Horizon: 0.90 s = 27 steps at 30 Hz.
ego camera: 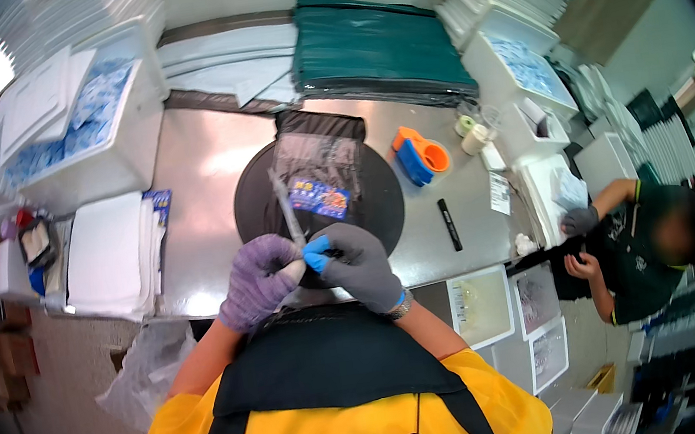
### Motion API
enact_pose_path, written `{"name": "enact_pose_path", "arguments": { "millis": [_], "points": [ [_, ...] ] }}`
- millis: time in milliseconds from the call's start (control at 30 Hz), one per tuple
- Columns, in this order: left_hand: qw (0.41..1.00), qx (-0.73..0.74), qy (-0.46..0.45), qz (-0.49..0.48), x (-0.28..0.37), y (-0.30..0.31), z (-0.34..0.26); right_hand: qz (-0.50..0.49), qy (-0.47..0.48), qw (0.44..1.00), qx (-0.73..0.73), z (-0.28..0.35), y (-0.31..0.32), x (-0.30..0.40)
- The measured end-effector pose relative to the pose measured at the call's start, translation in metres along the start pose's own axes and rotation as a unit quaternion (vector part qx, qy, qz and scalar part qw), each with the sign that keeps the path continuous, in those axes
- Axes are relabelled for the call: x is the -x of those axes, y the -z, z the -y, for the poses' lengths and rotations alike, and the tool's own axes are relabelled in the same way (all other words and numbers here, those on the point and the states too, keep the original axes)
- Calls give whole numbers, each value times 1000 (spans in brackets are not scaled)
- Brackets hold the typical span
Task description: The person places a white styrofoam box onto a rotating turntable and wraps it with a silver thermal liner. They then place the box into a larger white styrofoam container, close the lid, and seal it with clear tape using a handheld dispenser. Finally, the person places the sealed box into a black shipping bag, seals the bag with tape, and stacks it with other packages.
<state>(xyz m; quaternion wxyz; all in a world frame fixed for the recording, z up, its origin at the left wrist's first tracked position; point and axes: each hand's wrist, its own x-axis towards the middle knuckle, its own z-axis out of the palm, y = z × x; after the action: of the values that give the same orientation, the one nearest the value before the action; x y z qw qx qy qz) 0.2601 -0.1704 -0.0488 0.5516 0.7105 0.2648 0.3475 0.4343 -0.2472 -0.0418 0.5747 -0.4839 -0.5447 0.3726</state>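
My left hand point(263, 279), in a purple knit glove, and my right hand point(359, 265), in a grey glove with blue showing at the fingertips, meet at the near side of a round black mat point(387, 192). Their fingertips pinch the end of a narrow clear plastic strip point(287, 206). On the mat lies a black bag with a clear front point(319, 148), a blue printed card point(320, 198) on its lower part. Whether the strip is joined to the bag cannot be told.
White foam boxes of blue-white packs point(115, 155) point(486, 67) flank the metal table point(202, 236). White sheets point(106, 255), green bags point(375, 49), an orange-and-blue tape dispenser point(421, 154) and a black marker point(449, 224) lie around. A co-worker point(654, 249) is at the right.
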Motion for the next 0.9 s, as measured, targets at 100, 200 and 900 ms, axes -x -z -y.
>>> {"name": "enact_pose_path", "arguments": {
  "millis": [100,200,900],
  "points": [
    [998,59,7,17,1,8,-4,47,-101,988,-109,-5,10,-2],
    [974,207,90,-27,7,39,10,21,-140,970,-198,4,23,-8],
    [445,119,168,-871,397,382,199,-140,151,948,245,-55,87,-69]
  ]
}}
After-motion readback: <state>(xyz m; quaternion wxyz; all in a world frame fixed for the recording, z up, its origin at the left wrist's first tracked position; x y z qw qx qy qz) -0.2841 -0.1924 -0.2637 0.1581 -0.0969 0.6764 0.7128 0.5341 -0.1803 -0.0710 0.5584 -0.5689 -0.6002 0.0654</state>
